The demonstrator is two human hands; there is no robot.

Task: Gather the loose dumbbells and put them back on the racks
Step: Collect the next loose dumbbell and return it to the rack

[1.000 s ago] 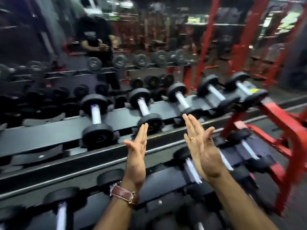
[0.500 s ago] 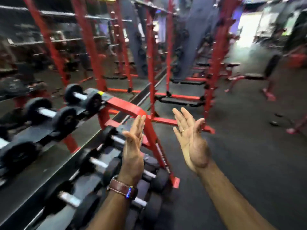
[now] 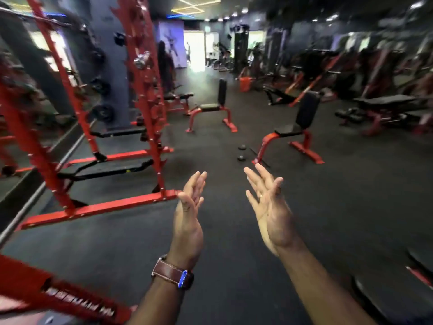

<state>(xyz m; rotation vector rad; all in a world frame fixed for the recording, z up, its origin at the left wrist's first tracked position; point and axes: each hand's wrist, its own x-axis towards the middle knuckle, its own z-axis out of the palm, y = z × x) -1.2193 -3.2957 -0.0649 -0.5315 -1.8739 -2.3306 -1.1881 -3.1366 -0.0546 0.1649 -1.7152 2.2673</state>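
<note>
Both of the person's hands are raised at chest level, palms facing each other, apart. Left hand (image 3: 188,219): fingers straight, holding nothing; brown-strapped watch (image 3: 173,273) on the wrist. Right hand (image 3: 269,207): fingers spread, holding nothing. One loose dumbbell (image 3: 241,152) lies on the black floor (image 3: 234,266), beside a red seated bench (image 3: 295,130), well ahead of the hands.

two hands (image 3: 187,221), one dumbbell (image 3: 241,152), two upright-backed benches (image 3: 302,120)

Empty hands (image 3: 188,221) (image 3: 271,212), dumbbell (image 3: 241,152) on floor (image 3: 351,195)
</note>
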